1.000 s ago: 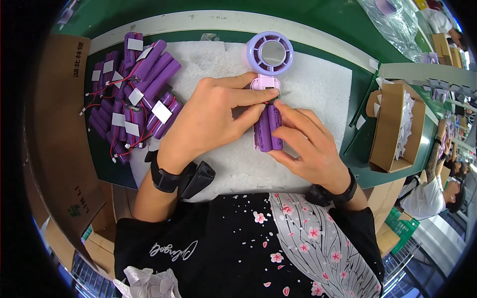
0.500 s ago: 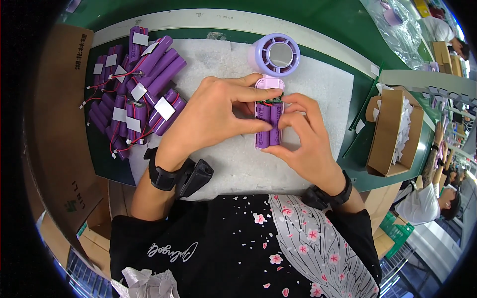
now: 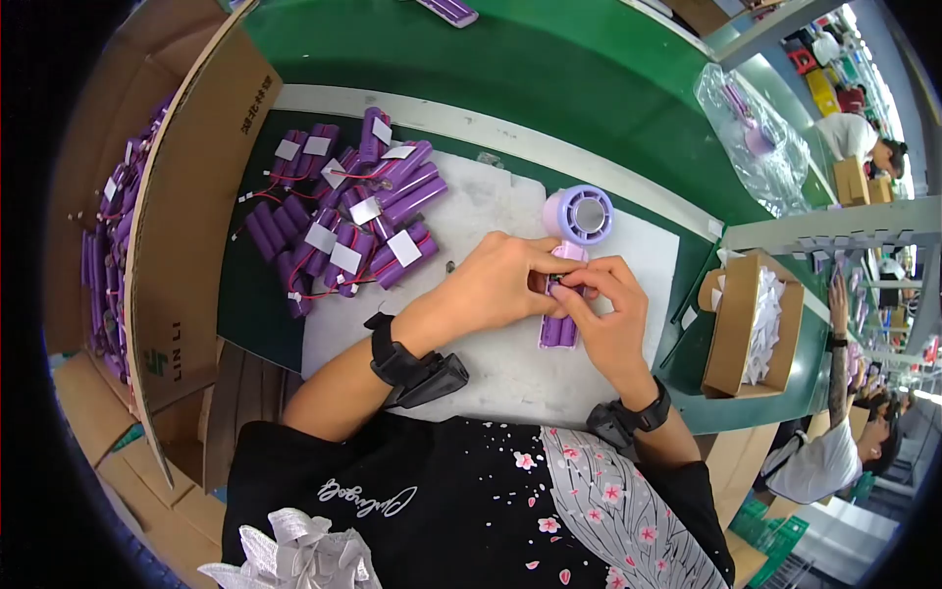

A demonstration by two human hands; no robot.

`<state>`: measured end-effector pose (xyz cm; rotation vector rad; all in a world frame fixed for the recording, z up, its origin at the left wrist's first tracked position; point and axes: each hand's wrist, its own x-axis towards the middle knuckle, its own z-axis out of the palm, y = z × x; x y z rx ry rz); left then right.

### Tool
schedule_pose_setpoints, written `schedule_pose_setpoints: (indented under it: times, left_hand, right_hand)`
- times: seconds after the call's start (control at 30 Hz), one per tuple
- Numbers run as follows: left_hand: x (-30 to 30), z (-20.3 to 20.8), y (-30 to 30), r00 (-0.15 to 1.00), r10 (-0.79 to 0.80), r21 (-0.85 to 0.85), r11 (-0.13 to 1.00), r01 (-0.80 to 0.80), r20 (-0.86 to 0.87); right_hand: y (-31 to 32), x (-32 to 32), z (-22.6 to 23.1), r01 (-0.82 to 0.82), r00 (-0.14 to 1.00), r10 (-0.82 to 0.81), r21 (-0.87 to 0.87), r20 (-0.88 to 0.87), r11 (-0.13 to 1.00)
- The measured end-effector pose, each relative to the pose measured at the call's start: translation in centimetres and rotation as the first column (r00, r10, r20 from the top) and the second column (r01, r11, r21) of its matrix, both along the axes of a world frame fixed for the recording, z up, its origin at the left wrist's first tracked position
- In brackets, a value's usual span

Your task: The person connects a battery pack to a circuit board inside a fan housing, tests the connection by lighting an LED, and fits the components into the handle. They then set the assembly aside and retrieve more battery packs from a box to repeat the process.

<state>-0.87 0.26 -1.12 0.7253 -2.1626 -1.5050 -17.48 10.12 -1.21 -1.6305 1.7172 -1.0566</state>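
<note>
A lilac handheld fan (image 3: 586,215) lies on the white foam sheet, its round head away from me and its handle toward me. The handle is uncovered, and a purple battery pack (image 3: 558,333) sits in it. My left hand (image 3: 498,282) grips the handle from the left, fingers across its upper part. From the right, my right hand (image 3: 616,312) has thumb and forefinger pinched together just above the batteries. Whatever lies between those fingertips is hidden. Most of the circuit board is covered by my fingers.
Several purple battery packs (image 3: 412,196) with white pads and red wires are heaped at the left. Beside them stands a tall cardboard box (image 3: 201,226) holding more packs. A small carton (image 3: 726,329) of white pieces is at right. A plastic bag (image 3: 751,147) lies farther back.
The whole view has shifted, and more of the left box now shows. My right fingers have moved from the side of the batteries up to their top end, pinching beside my left fingertips.
</note>
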Motion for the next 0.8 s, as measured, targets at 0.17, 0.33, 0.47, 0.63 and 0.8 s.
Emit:
schedule_pose_setpoints:
  times: [0.17,0.33,0.47,0.63,0.8]
  left_hand:
    - [-0.2,-0.4,0.1,0.999,-0.052,-0.006,0.999,0.052,0.005]
    - [-0.1,-1.0,0.1,0.998,-0.058,-0.092,0.994,0.054,-0.034]
    - [-0.3,-1.4,0.5,0.997,-0.070,-0.139,0.988,0.064,-0.043]
    - [-0.1,-1.0,0.3,0.991,0.111,-0.263,0.956,-0.128,-0.079]
    - [2.8,1.9,-0.2,0.834,0.544,-0.626,0.620,-0.472,-0.091]
  right_hand:
    - [0.3,-0.3,0.3,-0.013,1.000,0.014,0.074,-0.012,0.997]
    - [2.0,-0.9,0.4,-0.228,0.904,0.209,-0.008,-0.373,0.974]
    - [2.9,0.2,2.7,-0.260,0.864,0.262,0.065,-0.429,0.963]
    - [1.6,-1.1,0.6,-0.255,0.847,0.237,0.029,-0.476,0.967]
    - [-5.1,-2.7,-0.1,0.085,0.758,-0.241,-0.274,-0.606,0.958]
